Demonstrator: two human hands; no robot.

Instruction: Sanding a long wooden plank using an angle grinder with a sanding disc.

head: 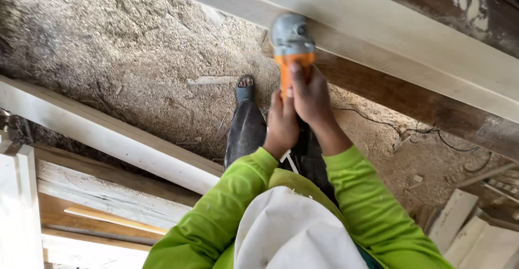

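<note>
- The orange-and-grey angle grinder (291,45) is pressing its head against the edge of a pale plank (411,37) at the far right, above the sawdust-covered floor (124,37).
- The right hand (312,99) is gripping the orange body from above, thumb along the casing; the left hand (282,124) is clasping the tail of the tool just beneath it, both clenched tight.
- If the head is catching on the plank's corner, I judge it could be kicking back toward the wrists.
- A dark cable (411,133) is trailing over the floor to the right; a snag there could be jerking the tool off line.
- A sandalled foot (245,89) is standing in loose shavings, so slipping looks possible.
- A long pale board (108,134) is lying across the left, with stacked planks (81,204) near left crowding any step back.
- Offcuts (470,228) are lying near right.
</note>
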